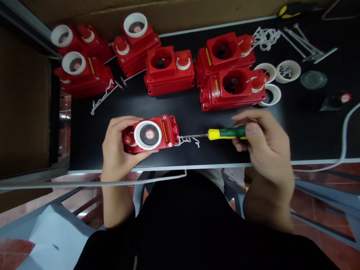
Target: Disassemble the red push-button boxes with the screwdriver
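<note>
My left hand [119, 146] is wrapped round a red housing [165, 131], which lies near the front edge of the black table. A white ring [136, 135] with a dark centre and a red-and-white emblem sits on its top. In my right hand [266, 144] is a screwdriver [225, 133] with a green and yellow handle. Its shaft points left, and the tip meets the right end of the housing, beside a white cord [194, 140]. Whether the tip sits in a screw I cannot tell.
Several similar red housings [170, 80] stand along the back. At the right are white rings [272, 94], a white cup of screws [288, 72], a glass dish [314, 80], metal rods [303, 43] and a bundle of white cord [266, 38]. A white cable [157, 180] crosses the front.
</note>
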A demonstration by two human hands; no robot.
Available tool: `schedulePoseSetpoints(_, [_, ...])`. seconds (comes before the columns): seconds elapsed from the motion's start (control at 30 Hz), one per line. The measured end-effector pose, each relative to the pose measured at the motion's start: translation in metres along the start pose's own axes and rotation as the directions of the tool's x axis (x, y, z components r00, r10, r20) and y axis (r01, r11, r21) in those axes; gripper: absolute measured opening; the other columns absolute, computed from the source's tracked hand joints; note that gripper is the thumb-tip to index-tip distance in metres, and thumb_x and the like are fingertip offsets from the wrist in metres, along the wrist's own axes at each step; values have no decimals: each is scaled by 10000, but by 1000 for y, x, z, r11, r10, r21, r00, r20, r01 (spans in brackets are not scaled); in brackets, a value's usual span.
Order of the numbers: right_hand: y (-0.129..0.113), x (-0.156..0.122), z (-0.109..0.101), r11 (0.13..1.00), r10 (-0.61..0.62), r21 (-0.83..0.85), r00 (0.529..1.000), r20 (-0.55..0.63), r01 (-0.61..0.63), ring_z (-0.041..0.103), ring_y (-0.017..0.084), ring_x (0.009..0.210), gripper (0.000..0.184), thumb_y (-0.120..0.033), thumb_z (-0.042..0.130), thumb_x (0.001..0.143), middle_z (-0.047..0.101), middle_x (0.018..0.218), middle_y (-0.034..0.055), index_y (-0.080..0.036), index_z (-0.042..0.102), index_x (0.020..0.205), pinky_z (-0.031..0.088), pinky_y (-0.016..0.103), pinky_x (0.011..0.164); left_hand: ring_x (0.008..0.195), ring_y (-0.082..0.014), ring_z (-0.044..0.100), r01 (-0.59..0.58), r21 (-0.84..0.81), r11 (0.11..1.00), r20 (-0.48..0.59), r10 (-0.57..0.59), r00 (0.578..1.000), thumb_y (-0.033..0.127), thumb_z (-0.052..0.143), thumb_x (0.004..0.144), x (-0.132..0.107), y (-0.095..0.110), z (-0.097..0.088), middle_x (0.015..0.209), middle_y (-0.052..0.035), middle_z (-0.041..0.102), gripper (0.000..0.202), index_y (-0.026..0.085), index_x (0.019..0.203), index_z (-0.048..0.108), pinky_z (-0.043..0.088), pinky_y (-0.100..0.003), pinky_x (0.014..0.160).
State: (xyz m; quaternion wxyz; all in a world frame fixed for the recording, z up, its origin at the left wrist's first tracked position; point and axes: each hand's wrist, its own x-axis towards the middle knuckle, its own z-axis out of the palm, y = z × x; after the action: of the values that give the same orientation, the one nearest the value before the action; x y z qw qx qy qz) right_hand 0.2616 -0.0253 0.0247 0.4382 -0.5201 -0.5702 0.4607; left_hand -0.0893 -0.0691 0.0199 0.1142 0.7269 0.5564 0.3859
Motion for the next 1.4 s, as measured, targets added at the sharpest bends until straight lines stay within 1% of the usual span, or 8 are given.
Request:
schedulePoseSetpoints(0.17, [7, 5, -17, 992, -107, 96, 961, 254, 85, 724, 225, 859, 429, -437, 832, 990, 738, 1177, 30, -387, 673, 1386, 629, 372, 721, 1234, -358, 749, 2, -20, 1000, -19, -2, 1000, 473, 1030, 802, -1, -2, 0, 1300, -77, 755, 725, 342, 1377, 610, 657, -685, 1024])
schedulePoseSetpoints(0.33, [12, 8, -19, 989, -59, -124, 982, 180, 82, 650, 176, 683, 285, -505, 621, 1124, 701, 904, 11, -301, 743, 1281, 529, 323, 631, 1203, -363, 759, 3, -31, 999, -17, -4, 1000, 488, 1045, 767, 1, -2, 1, 1287, -68, 767, 721, 345, 1346, 639, 657, -660, 1011])
schedulePoseSetpoints(0.4, [12, 9, -19, 978, -115, -152, 976, 187, 144, 691, 186, 824, 221, -399, 710, 1075, 710, 1008, 25, -295, 726, 1270, 565, 305, 704, 1192, -355, 763, -14, -43, 999, -28, 13, 1000, 474, 1054, 756, 1, -2, 2, 1290, -71, 771, 742, 334, 1355, 640, 664, -632, 994])
schedulePoseSetpoints(0.5, [9, 11, -18, 976, -179, -84, 956, 234, 203, 728, 231, 1025, 398, -357, 788, 996, 722, 1210, 59, -306, 665, 1371, 614, 320, 765, 1188, -346, 766, -36, -63, 997, -39, 33, 999, 425, 1054, 769, 1, -2, 2, 1299, -81, 768, 739, 320, 1372, 638, 672, -605, 977])
schedulePoseSetpoints(0.67, [7, 18, -16, 920, -182, -294, 946, 269, 260, 757, 241, 886, 146, -409, 737, 1060, 805, 1015, 41, -295, 781, 1141, 574, 374, 760, 1201, -353, 764, -29, -51, 998, -29, 27, 999, 372, 1026, 791, 1, -3, 2, 1307, -79, 764, 700, 347, 1376, 641, 665, -627, 1005])
schedulePoseSetpoints(0.9, [5, 19, -18, 926, -314, -116, 902, 295, 360, 758, 291, 1028, 98, -278, 863, 966, 774, 1099, 65, -313, 814, 1044, 645, 467, 868, 1189, -337, 769, -23, -63, 998, -37, 20, 999, 375, 1055, 751, 2, -2, 3, 1298, -73, 773, 732, 313, 1360, 654, 663, -570, 1002])
schedulePoseSetpoints(1.13, [3, 15, -18, 942, -298, -77, 922, 249, 325, 784, 272, 1012, 106, -211, 854, 965, 765, 1075, 48, -303, 807, 940, 680, 471, 874, 1202, -361, 759, -28, -85, 996, -23, 27, 999, 328, 1037, 780, 3, -2, 1, 1309, -96, 761, 732, 344, 1398, 645, 664, -623, 989])
schedulePoseSetpoints(1.4, [2, 15, -15, 966, -229, -76, 956, 183, 246, 745, 287, 993, 152, -376, 921, 924, 772, 1059, 76, -293, 818, 997, 634, 423, 780, 1204, -361, 757, -35, -58, 998, -27, 33, 999, 367, 1031, 785, 2, -3, 2, 1319, -74, 760, 728, 345, 1394, 633, 667, -629, 987])
